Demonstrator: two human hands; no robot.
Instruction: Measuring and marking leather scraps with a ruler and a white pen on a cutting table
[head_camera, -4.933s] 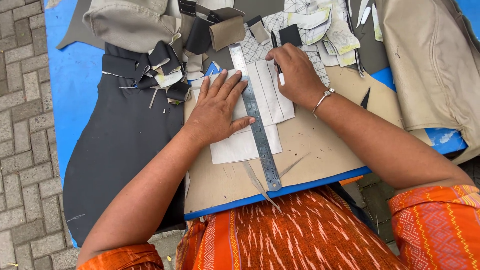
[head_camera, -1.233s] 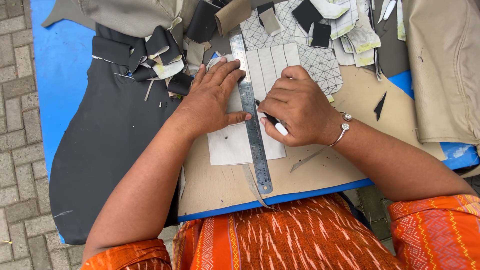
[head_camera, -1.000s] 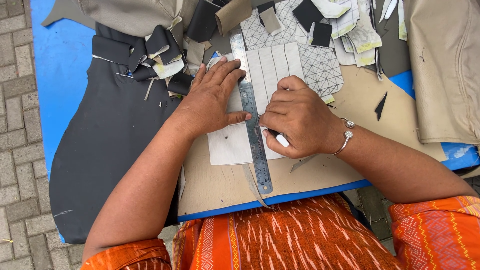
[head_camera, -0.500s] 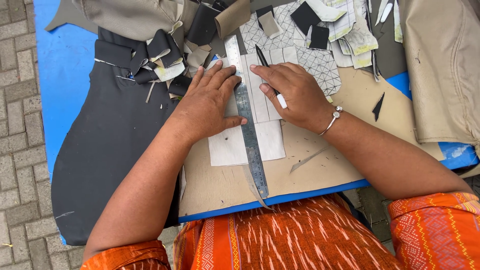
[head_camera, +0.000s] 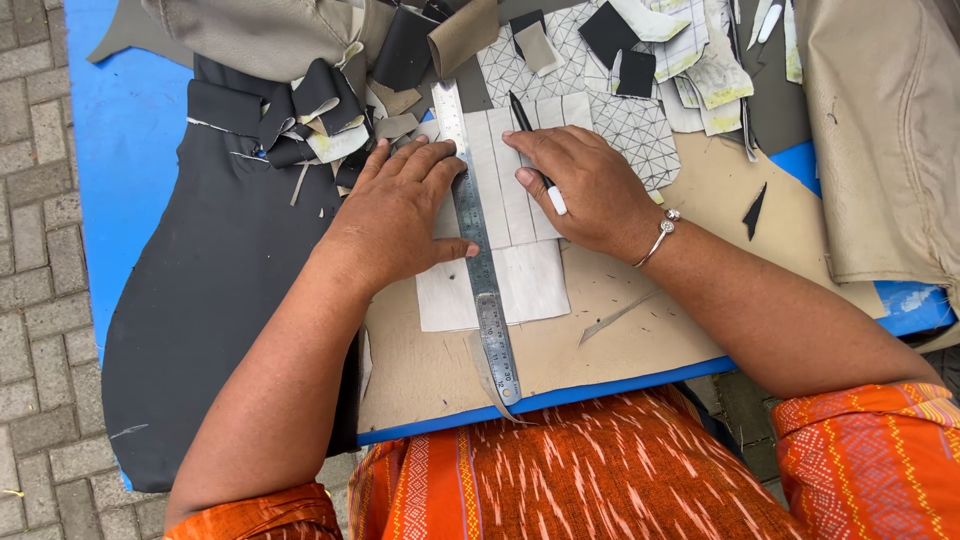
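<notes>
- The left hand (head_camera: 405, 215) lies flat, fingers spread, pressing down on a steel ruler (head_camera: 480, 240) and on the pale grey sheet (head_camera: 520, 275) beneath it; it grips nothing.
- The ruler runs lengthways away from the person, its near end just past the edge of the tan cutting board (head_camera: 620, 330), its far end among the scraps.
- The right hand (head_camera: 585, 185) rests on the pale sheet just to the right of the ruler, fingers closed round a slim pen-like tool (head_camera: 540, 155) with a dark tip and a white end; the tip points away from the person, near the ruler's edge.
- A silver bangle (head_camera: 658, 232) sits on the right wrist.
- The pale sheet shows parallel lengthwise lines dividing it into strips.
- The cutting board lies on a blue tabletop (head_camera: 120, 150), touching a large black sheet (head_camera: 200, 330) on its left.
- Beyond the hands lie quilted grey pieces (head_camera: 635, 130) and a heap of black and beige offcuts (head_camera: 330, 100).
- Beige fabric (head_camera: 880, 130) is draped at the right side.
- A thin sliver of material (head_camera: 615, 318) lies on the board near the right forearm.
</notes>
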